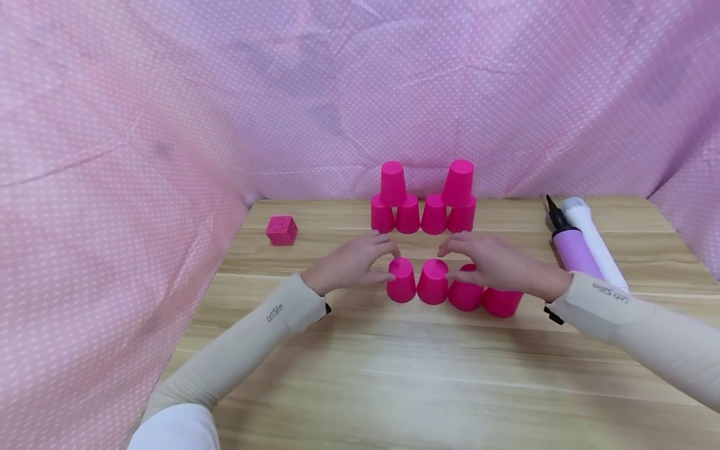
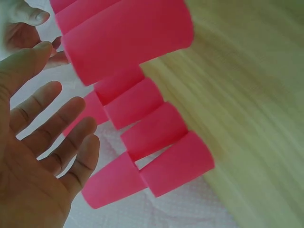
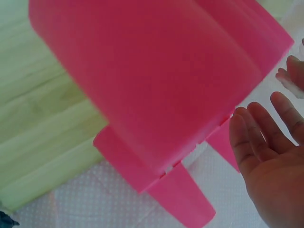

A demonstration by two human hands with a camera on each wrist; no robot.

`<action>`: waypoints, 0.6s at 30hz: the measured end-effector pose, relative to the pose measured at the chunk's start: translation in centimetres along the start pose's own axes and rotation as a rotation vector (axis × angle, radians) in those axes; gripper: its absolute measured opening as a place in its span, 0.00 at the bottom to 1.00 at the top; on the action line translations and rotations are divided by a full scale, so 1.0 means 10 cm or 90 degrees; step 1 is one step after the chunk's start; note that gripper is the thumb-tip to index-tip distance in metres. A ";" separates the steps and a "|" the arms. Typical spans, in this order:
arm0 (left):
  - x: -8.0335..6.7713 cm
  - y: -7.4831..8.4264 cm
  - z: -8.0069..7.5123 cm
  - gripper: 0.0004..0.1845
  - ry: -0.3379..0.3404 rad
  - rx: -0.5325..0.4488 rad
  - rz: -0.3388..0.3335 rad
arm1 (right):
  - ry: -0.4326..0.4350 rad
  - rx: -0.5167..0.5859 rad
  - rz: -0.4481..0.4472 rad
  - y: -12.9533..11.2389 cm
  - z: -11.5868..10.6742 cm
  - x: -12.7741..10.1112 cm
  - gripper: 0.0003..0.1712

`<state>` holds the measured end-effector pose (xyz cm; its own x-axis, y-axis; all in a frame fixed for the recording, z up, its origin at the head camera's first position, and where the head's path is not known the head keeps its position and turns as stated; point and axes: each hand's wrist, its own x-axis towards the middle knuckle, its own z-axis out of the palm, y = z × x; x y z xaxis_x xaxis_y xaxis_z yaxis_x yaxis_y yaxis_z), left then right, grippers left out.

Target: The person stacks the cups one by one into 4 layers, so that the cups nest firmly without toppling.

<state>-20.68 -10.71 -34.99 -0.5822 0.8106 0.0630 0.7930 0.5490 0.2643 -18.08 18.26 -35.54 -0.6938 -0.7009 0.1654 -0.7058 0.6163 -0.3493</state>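
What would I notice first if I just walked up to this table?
Bright pink upside-down cups: a front row of four mid-table, and behind it four more with two stacked on top by the dotted pink cloth. The left hand and right hand hover open over the front row. A pink cube sits far left, a purple-and-white pump on the right.

Soft, even light is filling the head view, casting only faint shadows under the forearms on the wooden surface [image 1: 394, 387]. The pink cloth [image 1: 112, 187] is bowing at the edges from wide-lens distortion. In both wrist views the close pink cups [image 3: 156, 85] are smearing out of focus, and the background is washing out pale.
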 end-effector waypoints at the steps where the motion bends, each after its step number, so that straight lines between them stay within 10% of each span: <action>1: -0.01 0.00 0.02 0.21 0.003 -0.001 0.005 | 0.001 0.006 -0.008 0.00 0.02 0.01 0.25; 18: 0.04 0.00 0.16 0.17 0.005 -0.026 0.020 | 0.013 0.004 -0.052 -0.03 0.14 0.06 0.25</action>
<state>-20.63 -10.09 -36.54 -0.5585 0.8257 0.0796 0.8030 0.5142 0.3013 -18.12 17.16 -36.61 -0.6364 -0.7417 0.2118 -0.7595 0.5545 -0.3401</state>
